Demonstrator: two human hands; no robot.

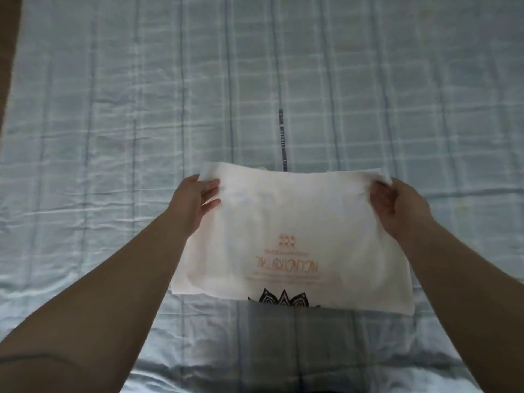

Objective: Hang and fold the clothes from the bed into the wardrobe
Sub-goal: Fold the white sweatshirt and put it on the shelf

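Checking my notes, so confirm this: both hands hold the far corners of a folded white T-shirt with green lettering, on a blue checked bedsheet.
Wrong in one respect: the lettering is orange, not green, as the head view shows. The left hand and right hand do hold the far corners of the folded white T-shirt on the blue checked bedsheet.

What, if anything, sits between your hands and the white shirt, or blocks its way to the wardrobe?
Nothing visible. The left hand and right hand each grip a far corner of the white shirt lying on the bed sheet. The wardrobe is out of view, so the path there cannot be judged.
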